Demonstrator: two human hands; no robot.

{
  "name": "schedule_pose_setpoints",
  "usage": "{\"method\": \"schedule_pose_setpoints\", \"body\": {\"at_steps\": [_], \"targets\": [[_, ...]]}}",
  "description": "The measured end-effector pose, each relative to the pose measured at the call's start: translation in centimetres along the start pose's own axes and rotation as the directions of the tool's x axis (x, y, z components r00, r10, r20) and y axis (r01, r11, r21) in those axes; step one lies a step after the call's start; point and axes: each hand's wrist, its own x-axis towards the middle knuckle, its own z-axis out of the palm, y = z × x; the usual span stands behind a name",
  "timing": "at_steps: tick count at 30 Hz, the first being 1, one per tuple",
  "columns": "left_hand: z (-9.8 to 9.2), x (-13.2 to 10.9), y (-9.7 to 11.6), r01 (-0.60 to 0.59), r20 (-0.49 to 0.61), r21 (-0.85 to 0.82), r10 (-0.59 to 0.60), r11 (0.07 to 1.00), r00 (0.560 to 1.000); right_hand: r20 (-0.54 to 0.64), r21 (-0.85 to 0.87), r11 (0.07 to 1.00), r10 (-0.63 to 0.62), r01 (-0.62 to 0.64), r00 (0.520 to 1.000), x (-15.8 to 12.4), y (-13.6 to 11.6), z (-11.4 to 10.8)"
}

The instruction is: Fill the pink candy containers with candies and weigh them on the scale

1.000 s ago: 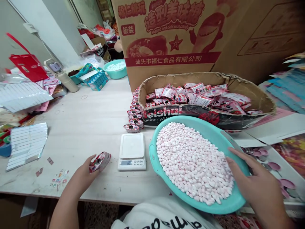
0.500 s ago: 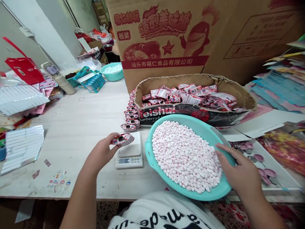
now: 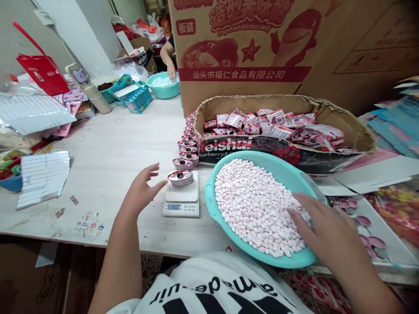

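Note:
A small oval red-and-white candy box [image 3: 181, 178], with a dark hole in its top, rests on the white digital scale [image 3: 181, 209], whose display seems to show 150.0. My left hand [image 3: 144, 188] is just left of that box, fingers apart and holding nothing. To the right sits a turquoise basin [image 3: 212, 205] heaped with pale pink candies [image 3: 258, 207]. Over the basin's right side is my right hand [image 3: 327, 231], its fingers stretched out over the candies. Whether the fingertips touch the candies is hard to see.
A cut-down carton [image 3: 255, 148] of similar boxes stands behind the basin, with a row of boxes [image 3: 188, 149] along its left. A large cardboard carton [image 3: 242, 91] rises behind. Pink spoons [image 3: 363, 221] lie at right. Another person's hand [image 3: 171, 72] reaches into a far basin [image 3: 165, 90].
My left hand has set the candy box on the scale and let go, drawing left. The display has changed from about zero. My right hand has moved from the basin's rim over the candies.

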Motion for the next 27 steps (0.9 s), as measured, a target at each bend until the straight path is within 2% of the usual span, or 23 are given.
{"method": "schedule_pose_setpoints", "body": {"at_steps": [2,5,7,9,13,19,23,25,27], "targets": [[-0.7,-1.6,-2.3,0.081,-0.117,0.034,-0.077,0.996,0.99,0.154,0.006,0.998,-0.069,0.069,0.986,0.1,-1.0,0.4],[-0.7,-4.9,-6.7,0.179,-0.209,0.241,-0.129,0.954,0.969,0.38,0.048,0.995,-0.101,0.089,0.92,0.6,-2.8,1.3],[0.0,-7.0,-9.0,0.206,-0.246,0.31,-0.131,0.928,0.96,0.469,0.037,0.995,-0.101,0.095,0.877,1.1,-3.6,1.8],[0.8,-8.5,-10.4,0.217,-0.279,0.335,-0.123,0.917,0.952,0.487,0.048,0.993,-0.119,0.109,0.865,1.6,-3.7,2.1],[1.6,-9.1,-11.0,0.222,-0.335,0.37,-0.093,0.902,0.938,0.443,0.092,0.988,-0.155,0.127,0.883,2.3,-2.8,2.4],[1.2,-8.3,-11.1,0.217,-0.357,0.376,-0.075,0.901,0.931,0.456,0.195,0.978,-0.155,0.071,0.876,3.2,-2.1,2.3],[1.1,-8.6,-11.5,0.229,-0.365,0.363,-0.088,0.903,0.927,0.421,0.265,0.964,-0.146,0.033,0.895,4.2,-2.3,1.5],[1.2,-8.9,-11.3,0.232,-0.369,0.349,-0.094,0.908,0.924,0.416,0.263,0.965,-0.119,0.006,0.902,4.4,-2.4,1.2],[1.3,-8.8,-10.2,0.226,-0.382,0.325,-0.091,0.918,0.919,0.399,0.252,0.968,-0.084,-0.021,0.913,4.4,-2.6,1.1]]}}
